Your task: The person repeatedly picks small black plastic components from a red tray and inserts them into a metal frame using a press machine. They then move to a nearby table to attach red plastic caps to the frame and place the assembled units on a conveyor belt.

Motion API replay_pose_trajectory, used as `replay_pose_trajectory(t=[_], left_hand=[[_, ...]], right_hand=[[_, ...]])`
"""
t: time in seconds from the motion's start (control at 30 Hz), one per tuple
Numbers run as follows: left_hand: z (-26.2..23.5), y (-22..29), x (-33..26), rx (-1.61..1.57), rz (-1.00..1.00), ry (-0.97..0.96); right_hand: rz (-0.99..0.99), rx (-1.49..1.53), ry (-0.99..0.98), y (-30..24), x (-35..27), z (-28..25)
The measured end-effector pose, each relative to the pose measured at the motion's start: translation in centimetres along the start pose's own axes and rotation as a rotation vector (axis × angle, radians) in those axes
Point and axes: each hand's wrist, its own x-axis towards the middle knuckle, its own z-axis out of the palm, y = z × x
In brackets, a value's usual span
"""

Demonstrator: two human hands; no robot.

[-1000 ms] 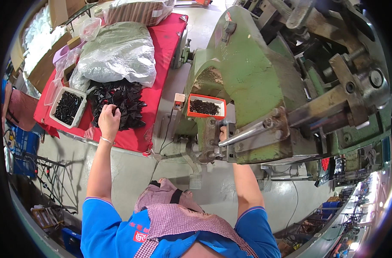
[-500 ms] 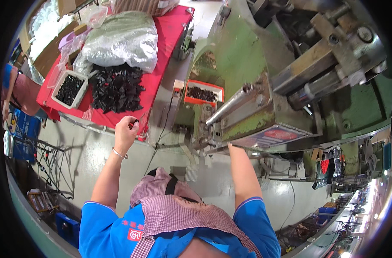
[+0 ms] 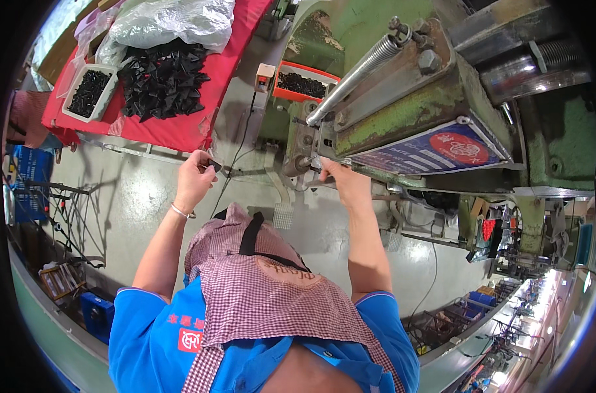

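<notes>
Left hand [image 3: 194,175] was pinched shut on a small black part [image 3: 214,166], held just left of the green press [image 3: 402,111]. Right hand [image 3: 340,183] sat at the press's work point, fingers curled (contents hidden, cannot tell). Step looked like feeding a piece; next move likely called for carrying the part right, into the press. Black parts pile [image 3: 162,78] lay on the red table [image 3: 180,128], far left of the press.

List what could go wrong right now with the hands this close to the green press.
1. The right hand sits right at the working point of the green press, under its ram; fingers could get pinched if it cycles.
2. The left hand pinches a small black part in mid-air above the floor; it could slip and drop.
3. A cable hangs beside that hand and might snag.
</notes>
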Motion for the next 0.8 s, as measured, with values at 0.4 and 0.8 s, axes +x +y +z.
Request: replay_pose_trajectory(t=[0.4, 0.8], left_hand=[[0.9, -0.8, -1.0, -0.007, 0.020, -0.047], [2.3, 3.0, -2.2, -0.270, -0.089, -0.285]], right_hand=[[0.050, 0.125, -0.004, 2.6, 1.8, -0.6], [0.000, 0.154, 0.099, 4.5, 8.7, -3.0]])
